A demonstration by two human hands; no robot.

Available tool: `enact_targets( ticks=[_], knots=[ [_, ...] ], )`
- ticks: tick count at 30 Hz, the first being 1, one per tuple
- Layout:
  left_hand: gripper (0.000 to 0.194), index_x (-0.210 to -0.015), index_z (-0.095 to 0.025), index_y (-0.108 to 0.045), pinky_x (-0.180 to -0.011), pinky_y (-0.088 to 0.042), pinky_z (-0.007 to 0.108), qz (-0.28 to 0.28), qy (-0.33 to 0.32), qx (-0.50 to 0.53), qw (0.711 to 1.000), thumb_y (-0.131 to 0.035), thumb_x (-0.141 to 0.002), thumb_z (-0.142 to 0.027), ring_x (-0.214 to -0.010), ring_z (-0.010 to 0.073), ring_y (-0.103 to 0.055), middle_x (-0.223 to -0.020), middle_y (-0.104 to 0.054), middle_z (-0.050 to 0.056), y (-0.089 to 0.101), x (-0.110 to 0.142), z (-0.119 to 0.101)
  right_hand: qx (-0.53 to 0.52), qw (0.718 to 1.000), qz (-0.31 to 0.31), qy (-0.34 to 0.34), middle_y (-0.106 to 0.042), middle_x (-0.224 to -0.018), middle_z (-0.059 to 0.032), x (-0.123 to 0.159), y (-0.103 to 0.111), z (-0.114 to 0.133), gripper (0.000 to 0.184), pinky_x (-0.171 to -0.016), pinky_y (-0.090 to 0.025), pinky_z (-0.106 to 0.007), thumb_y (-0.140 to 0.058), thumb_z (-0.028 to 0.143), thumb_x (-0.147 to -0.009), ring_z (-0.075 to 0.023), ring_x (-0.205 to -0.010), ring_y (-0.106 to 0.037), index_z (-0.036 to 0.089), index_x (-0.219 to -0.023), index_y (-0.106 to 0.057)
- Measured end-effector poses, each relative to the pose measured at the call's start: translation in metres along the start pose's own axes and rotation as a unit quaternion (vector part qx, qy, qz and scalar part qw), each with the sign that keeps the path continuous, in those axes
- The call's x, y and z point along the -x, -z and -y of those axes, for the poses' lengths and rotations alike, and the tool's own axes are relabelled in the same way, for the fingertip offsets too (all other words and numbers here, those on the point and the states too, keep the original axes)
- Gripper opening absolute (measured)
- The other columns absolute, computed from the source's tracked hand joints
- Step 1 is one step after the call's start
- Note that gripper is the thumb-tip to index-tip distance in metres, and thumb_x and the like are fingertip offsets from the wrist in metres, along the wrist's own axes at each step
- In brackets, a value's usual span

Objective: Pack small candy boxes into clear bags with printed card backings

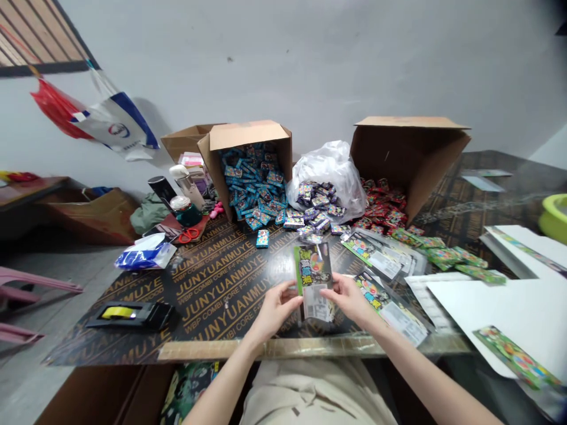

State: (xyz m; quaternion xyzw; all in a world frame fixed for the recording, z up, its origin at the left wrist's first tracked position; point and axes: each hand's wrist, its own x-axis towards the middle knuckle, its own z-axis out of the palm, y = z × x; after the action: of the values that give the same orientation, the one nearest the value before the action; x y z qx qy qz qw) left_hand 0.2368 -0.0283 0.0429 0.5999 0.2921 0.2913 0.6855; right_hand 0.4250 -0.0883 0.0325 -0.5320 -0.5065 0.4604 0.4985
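Between my two hands is a clear plastic pouch [315, 277] with a green and black printed top and a pale lower panel, held upright just above the table. My left hand [281, 304] pinches its left edge between thumb and fingers. On the other side, my right hand [348, 296] grips the right edge, the thumb lying over the front. Just past the pouch lie small purple packets [310, 221], and one blue packet [263, 238] lies apart from its pile. More flat printed pouches [376, 257] are stacked to the right, close to my right hand.
A cardboard box [250, 137] spills blue packets; another box [411, 141] holds red ones. A white plastic bag [325, 168] stands between them. Green packets [447, 257] and white card sheets [482, 307] lie right. A tape dispenser [133, 316], tissue pack [146, 252] and red scissors [189, 235] lie left.
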Motion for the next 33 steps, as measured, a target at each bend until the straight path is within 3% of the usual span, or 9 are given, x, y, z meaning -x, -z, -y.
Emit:
enact_targets(
  ticks=[3,6,10,14,17,25,27,29,33],
  knots=[
    [0.029,-0.098,-0.014,-0.062,-0.082,-0.046,0.031,-0.051,-0.073,-0.018,0.996,-0.064,-0.072,-0.026,-0.088,0.0205,-0.061,-0.096,-0.067,0.007,0.000,-0.014,0.003,0.041,0.998,-0.034,0.036,-0.067,-0.087,-0.0038,0.002,-0.009,-0.004,0.026,-0.075,-0.049,-0.035,-0.059,0.028,-0.075,-0.0218,-0.080,-0.061,0.018,-0.099,-0.062],
    [0.023,-0.090,-0.012,-0.064,-0.078,-0.047,0.031,-0.056,-0.072,-0.032,0.995,-0.063,-0.073,-0.027,-0.083,0.0208,-0.062,-0.088,-0.068,0.006,-0.001,-0.020,0.010,0.004,0.994,-0.079,0.073,-0.064,-0.099,-0.0039,-0.006,-0.011,0.002,0.042,-0.085,-0.045,-0.036,-0.063,0.028,-0.073,-0.0214,-0.093,-0.059,0.021,-0.113,-0.054],
    [0.033,-0.102,-0.014,-0.061,-0.086,-0.044,0.033,0.011,-0.055,0.027,0.998,-0.066,-0.070,-0.022,-0.094,0.0221,-0.060,-0.102,-0.066,0.008,-0.008,-0.019,0.013,-0.073,0.976,-0.186,0.082,-0.064,-0.086,-0.0024,-0.020,-0.015,0.016,0.029,-0.072,-0.048,-0.028,-0.063,0.032,-0.073,-0.0165,-0.078,-0.061,0.020,-0.099,-0.056],
    [0.030,-0.102,-0.015,-0.061,-0.087,-0.043,0.031,-0.054,-0.084,0.090,0.991,-0.063,-0.073,-0.020,-0.095,0.0204,-0.060,-0.103,-0.066,0.007,-0.018,-0.015,0.001,-0.145,0.961,-0.227,0.067,-0.064,-0.085,-0.0016,-0.020,-0.030,0.029,0.028,-0.063,-0.047,-0.025,-0.059,0.040,-0.075,-0.0145,-0.070,-0.060,0.021,-0.096,-0.058],
    [0.030,-0.097,-0.013,-0.065,-0.086,-0.044,0.030,-0.047,-0.070,0.108,0.990,-0.068,-0.068,-0.018,-0.091,0.0207,-0.061,-0.097,-0.069,0.007,-0.022,-0.012,-0.006,-0.201,0.942,-0.265,0.039,-0.066,-0.079,-0.0025,-0.016,-0.038,0.039,0.029,-0.067,-0.047,-0.027,-0.051,0.045,-0.079,-0.0156,-0.073,-0.060,0.020,-0.085,-0.063],
    [0.022,-0.075,-0.009,-0.070,-0.066,-0.050,0.028,-0.093,0.062,0.166,0.980,-0.067,-0.068,-0.030,-0.071,0.0189,-0.065,-0.077,-0.071,0.010,-0.018,-0.011,-0.024,-0.254,0.956,-0.138,-0.050,-0.068,-0.070,-0.0024,-0.007,-0.019,0.053,0.007,-0.068,-0.047,-0.029,-0.060,0.017,-0.062,-0.0170,-0.069,-0.062,0.018,-0.066,-0.066],
    [0.019,-0.077,-0.011,-0.070,-0.069,-0.050,0.030,-0.117,0.024,0.095,0.988,-0.069,-0.066,-0.025,-0.074,0.0202,-0.066,-0.078,-0.071,0.010,-0.017,-0.010,-0.033,-0.214,0.968,-0.123,-0.042,-0.069,-0.075,-0.0030,-0.004,-0.012,0.052,0.009,-0.070,-0.048,-0.031,-0.064,0.020,-0.064,-0.0187,-0.073,-0.064,0.019,-0.072,-0.068],
    [0.015,-0.082,-0.014,-0.070,-0.075,-0.050,0.031,-0.144,-0.090,-0.036,0.985,-0.065,-0.070,-0.022,-0.079,0.0199,-0.066,-0.083,-0.071,0.009,-0.015,-0.006,-0.040,-0.112,0.985,-0.134,0.014,-0.070,-0.082,-0.0042,-0.001,-0.005,0.050,0.013,-0.075,-0.048,-0.034,-0.067,0.024,-0.067,-0.0202,-0.079,-0.064,0.021,-0.079,-0.070],
    [0.018,-0.089,-0.018,-0.070,-0.080,-0.049,0.030,-0.081,-0.308,-0.271,0.909,-0.062,-0.073,-0.019,-0.086,0.0181,-0.064,-0.093,-0.070,0.009,-0.015,0.004,-0.045,0.109,0.976,-0.093,0.166,-0.069,-0.096,-0.0041,0.008,0.002,0.047,0.018,-0.089,-0.044,-0.036,-0.065,0.025,-0.073,-0.0211,-0.093,-0.062,0.025,-0.091,-0.071]
  ],
)
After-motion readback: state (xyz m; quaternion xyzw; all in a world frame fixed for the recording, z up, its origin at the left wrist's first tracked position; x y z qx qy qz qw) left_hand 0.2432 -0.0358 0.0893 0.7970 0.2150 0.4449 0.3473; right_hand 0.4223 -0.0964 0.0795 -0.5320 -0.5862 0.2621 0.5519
